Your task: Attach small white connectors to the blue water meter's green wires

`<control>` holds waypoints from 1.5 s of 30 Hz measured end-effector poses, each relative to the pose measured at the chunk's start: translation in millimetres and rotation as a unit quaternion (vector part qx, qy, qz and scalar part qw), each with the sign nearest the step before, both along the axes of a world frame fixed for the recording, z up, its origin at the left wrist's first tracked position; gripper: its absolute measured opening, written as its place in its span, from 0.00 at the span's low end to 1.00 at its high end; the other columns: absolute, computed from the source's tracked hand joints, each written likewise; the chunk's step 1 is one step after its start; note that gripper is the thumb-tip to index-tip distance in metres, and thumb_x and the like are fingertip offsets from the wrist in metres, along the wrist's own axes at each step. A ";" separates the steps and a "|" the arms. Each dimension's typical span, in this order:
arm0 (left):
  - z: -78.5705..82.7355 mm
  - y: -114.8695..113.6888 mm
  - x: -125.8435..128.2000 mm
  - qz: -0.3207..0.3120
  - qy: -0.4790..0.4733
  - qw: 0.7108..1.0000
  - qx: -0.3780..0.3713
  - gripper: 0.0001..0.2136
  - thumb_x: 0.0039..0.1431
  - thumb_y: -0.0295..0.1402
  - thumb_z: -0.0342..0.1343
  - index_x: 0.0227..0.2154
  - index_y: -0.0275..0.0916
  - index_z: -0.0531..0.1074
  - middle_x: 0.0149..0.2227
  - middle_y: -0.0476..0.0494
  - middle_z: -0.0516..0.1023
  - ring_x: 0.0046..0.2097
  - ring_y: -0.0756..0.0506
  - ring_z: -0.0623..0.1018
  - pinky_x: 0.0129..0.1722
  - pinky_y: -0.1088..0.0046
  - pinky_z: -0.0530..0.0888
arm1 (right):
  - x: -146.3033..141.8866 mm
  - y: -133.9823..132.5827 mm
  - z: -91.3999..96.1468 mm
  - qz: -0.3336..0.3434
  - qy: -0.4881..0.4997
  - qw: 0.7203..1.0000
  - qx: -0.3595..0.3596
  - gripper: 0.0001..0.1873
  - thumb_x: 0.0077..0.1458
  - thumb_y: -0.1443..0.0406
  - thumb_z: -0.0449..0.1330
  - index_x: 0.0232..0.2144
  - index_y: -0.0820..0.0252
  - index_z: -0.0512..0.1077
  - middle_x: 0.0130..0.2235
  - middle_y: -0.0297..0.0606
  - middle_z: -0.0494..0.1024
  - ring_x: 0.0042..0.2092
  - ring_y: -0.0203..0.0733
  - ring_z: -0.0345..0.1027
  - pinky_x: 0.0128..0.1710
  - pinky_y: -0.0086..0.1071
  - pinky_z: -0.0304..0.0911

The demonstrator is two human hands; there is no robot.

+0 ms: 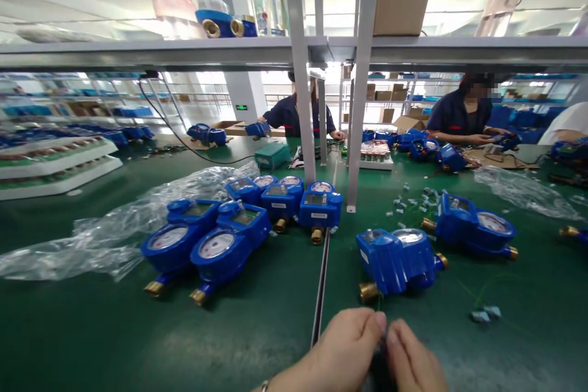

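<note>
At the bottom, my left hand (pixel 351 343) is closed, thumb and fingers pinched together. A thin green wire (pixel 380 304) rises from its fingertips toward the brass end of the nearest blue water meter (pixel 397 263). My right hand (pixel 411 358) is right beside it, its fingers closed too; what it grips is hidden. Something dark (pixel 380 370), too blurred to name, shows between the hands. The near meter lies just beyond the fingertips. To the right lie small grey-blue wire seals (pixel 486 314) with thin green wires, and another blue water meter (pixel 475 223).
Several blue water meters (pixel 229 242) stand left of the table seam (pixel 321 285), before crumpled clear plastic (pixel 184 202). Shelf posts (pixel 361 92) rise from the green table (pixel 257 343). More seals (pixel 413 201) lie scattered. Across the table, two people (pixel 459 113) in dark clothing work.
</note>
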State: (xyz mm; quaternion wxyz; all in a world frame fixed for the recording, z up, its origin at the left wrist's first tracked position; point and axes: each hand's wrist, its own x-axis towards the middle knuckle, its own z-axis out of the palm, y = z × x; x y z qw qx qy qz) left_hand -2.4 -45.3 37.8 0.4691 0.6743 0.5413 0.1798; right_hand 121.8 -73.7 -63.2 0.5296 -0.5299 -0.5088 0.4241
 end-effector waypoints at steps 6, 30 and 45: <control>3.9 12.3 1.4 0.017 -0.059 0.997 -0.043 0.20 0.59 0.50 0.42 0.24 0.38 0.64 0.26 0.50 0.61 0.30 0.47 0.62 0.32 0.72 0.61 | -3.1 4.3 27.0 -0.024 -0.166 0.982 0.084 0.16 0.64 0.58 0.44 0.31 0.59 0.66 0.26 0.37 0.69 0.28 0.41 0.63 0.27 0.32 0.55; 7.2 39.1 4.3 -0.008 -0.061 0.997 -0.055 0.19 0.59 0.49 0.46 0.24 0.37 0.65 0.24 0.51 0.64 0.30 0.47 0.64 0.34 0.72 0.64 | 5.4 18.9 51.9 0.001 -0.210 0.974 0.086 0.11 0.59 0.67 0.47 0.28 0.61 0.67 0.28 0.39 0.68 0.32 0.40 0.60 0.37 0.36 0.53; -3.9 47.6 3.7 0.016 -0.122 0.985 -0.118 0.21 0.57 0.52 0.49 0.26 0.36 0.64 0.25 0.52 0.60 0.28 0.50 0.59 0.31 0.73 0.61 | 16.7 29.4 54.6 0.011 -0.434 0.877 0.207 0.13 0.61 0.70 0.44 0.35 0.62 0.67 0.31 0.41 0.69 0.32 0.43 0.57 0.33 0.38 0.49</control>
